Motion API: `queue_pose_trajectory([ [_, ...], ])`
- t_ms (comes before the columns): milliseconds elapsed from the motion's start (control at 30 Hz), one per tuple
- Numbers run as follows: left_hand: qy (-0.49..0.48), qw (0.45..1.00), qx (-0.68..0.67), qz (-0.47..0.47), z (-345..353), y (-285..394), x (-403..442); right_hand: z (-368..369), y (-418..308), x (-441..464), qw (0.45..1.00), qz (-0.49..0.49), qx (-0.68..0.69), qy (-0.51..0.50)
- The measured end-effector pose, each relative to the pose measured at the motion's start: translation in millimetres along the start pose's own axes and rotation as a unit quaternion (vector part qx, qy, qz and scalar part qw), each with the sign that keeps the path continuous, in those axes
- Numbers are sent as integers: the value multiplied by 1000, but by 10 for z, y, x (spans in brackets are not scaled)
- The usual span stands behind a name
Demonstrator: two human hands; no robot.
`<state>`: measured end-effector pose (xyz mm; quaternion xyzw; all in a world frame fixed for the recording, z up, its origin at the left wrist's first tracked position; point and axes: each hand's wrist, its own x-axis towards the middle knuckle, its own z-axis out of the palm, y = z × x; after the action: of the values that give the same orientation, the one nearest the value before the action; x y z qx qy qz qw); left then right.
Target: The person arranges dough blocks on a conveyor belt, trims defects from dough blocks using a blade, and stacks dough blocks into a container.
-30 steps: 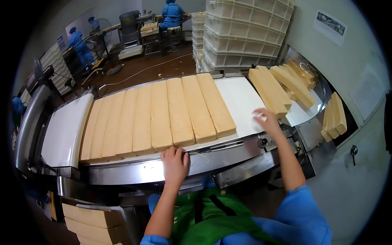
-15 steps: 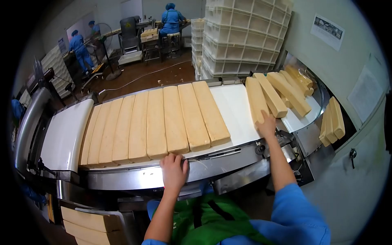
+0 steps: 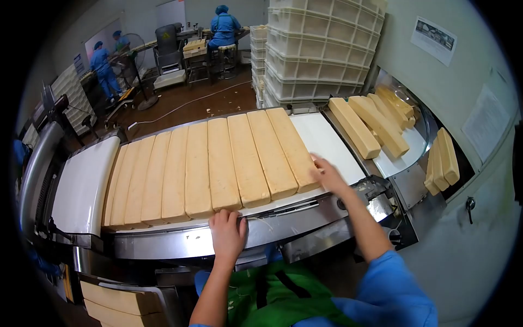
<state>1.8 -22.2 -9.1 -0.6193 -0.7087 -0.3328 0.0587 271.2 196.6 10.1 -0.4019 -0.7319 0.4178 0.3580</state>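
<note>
Long pale-yellow blocks [image 3: 197, 169] lie side by side across a white conveyor belt [image 3: 81, 180]. My right hand [image 3: 328, 175] touches the near end of the rightmost block [image 3: 294, 147], its fingers bent around the right edge; that block lies against its neighbour. At the metal front rail [image 3: 163, 243], my left hand [image 3: 227, 231] rests with curled fingertips against the near ends of the middle blocks, the thumb apart, holding nothing. Right of the belt, more loose blocks [image 3: 355, 128] lie on a rounded white surface [image 3: 406, 158].
Several blocks [image 3: 442, 162] stand at the far right by the wall. Stacked white crates [image 3: 321, 52] rise behind the belt. Further blocks [image 3: 122, 305] are at lower left. Three people in blue [image 3: 224, 27] are at the back, near a fan [image 3: 136, 60]. A machine frame [image 3: 35, 180] borders the left.
My right hand has moved left with a block from the right-hand group, which now lies at the right end of the row. My left hand stays at the rail.
</note>
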Motion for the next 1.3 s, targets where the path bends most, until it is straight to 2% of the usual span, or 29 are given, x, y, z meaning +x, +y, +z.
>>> queue_pose_trajectory([
  [33,0,1000,-3,0,0,3,-1,-265,68,117,985,-32,-163,37],
  [67,3,1000,-6,0,2,6,10,-524,268,220,907,-142,-371,142],
  [100,5,1000,-7,-1,-1,-8,7,-757,245,278,911,-72,-359,191],
  [133,3,1000,-7,-3,5,-16,-2,-1014,633,402,847,-48,-435,301],
  [200,8,1000,-5,-2,3,-19,8,-1460,871,473,761,88,-558,319],
  [233,9,1000,-9,-3,-3,-7,5,-1562,940,468,762,86,-557,320],
  [300,10,1000,-14,-4,-7,8,14,-1637,1028,399,825,109,-470,295],
  [367,19,1000,-21,0,-9,1,12,-1566,1002,396,820,97,-474,305],
  [433,18,1000,-23,0,-8,0,-5,-1321,650,202,836,130,-466,260],
  [500,21,999,-25,1,-11,-7,10,-1241,544,25,829,95,-490,253],
  [567,23,999,-26,6,-11,-26,-2,-1379,578,-112,910,24,-335,242],
  [600,22,999,-26,6,-12,-29,-5,-1554,640,-90,920,130,-296,222],
  [633,22,999,-22,8,-15,-29,-10,-1790,1095,-105,959,61,-135,240],
  [700,23,999,-22,13,-15,-12,-2,-1746,864,-228,928,99,-235,273],
  [767,18,1000,-19,13,-32,-6,1,-1393,683,-195,929,-22,-269,254],
  [800,18,1000,-19,14,-23,0,4,-1203,620,-154,953,-45,-231,191],
  [833,18,1000,-19,13,-16,0,-3,-1003,517,-171,953,-44,-230,190],
  [867,19,1000,-19,12,-16,-3,-11,-811,387,-227,905,-3,-376,201],
  [900,19,1000,-19,12,-22,-3,-17,-672,313,-270,833,37,-513,207],
  [1033,15,1000,-12,3,-20,11,-5,-421,328,-254,870,-10,-436,231],
  [1100,8,1000,-10,8,-14,27,-3,-279,231,-249,933,-70,-302,183],
  [1167,12,1000,-11,10,-15,33,9,-38,100,-253,929,-105,-302,187],
  [1300,4,1000,15,-1,4,30,7,140,80,-171,940,-132,-296,110],
])
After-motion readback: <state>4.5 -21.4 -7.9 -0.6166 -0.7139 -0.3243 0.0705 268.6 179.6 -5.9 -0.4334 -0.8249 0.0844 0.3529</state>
